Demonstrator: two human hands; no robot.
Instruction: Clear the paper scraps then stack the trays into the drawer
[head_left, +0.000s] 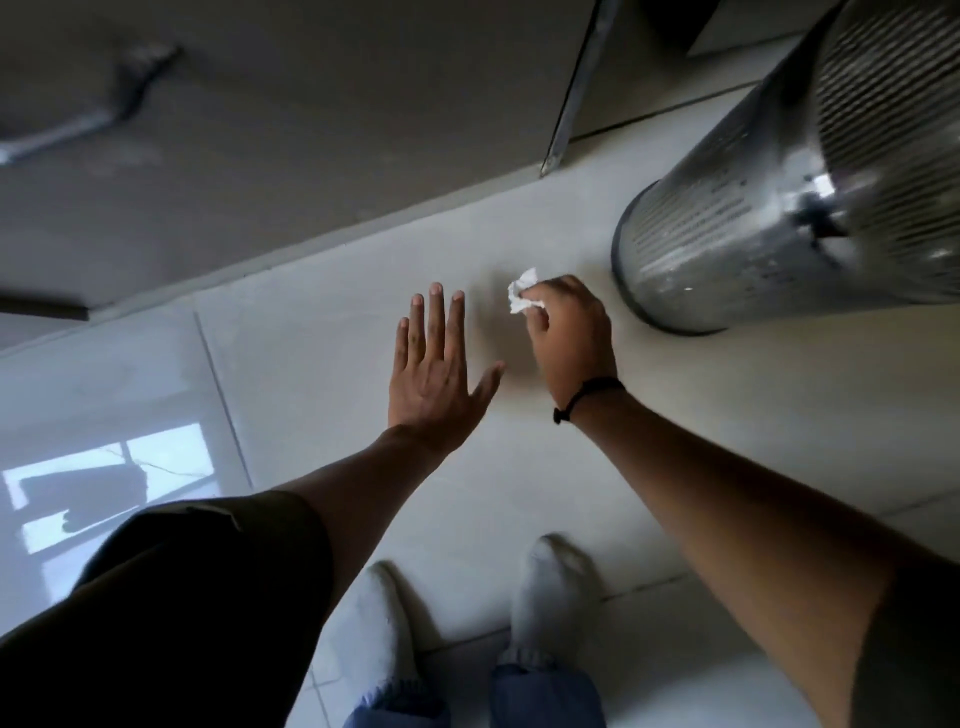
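A crumpled white paper scrap (521, 292) is pinched above the pale tiled floor (322, 364).
The right hand (569, 338) has its grip closed on it, beside a perforated shiny metal bin (769, 208); the left hand (434, 379) is spread flat, empty.

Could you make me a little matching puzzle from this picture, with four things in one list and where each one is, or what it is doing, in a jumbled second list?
Things:
1. crumpled white paper scrap
2. perforated shiny metal waste bin
3. left hand
4. thin black cord wristband

States:
A. open and flat, fingers spread, holding nothing
B. pinched in the right hand's fingers
C. standing on the pale tiled floor, right of both hands
D. looped round the right wrist

Pairs: 1-B, 2-C, 3-A, 4-D
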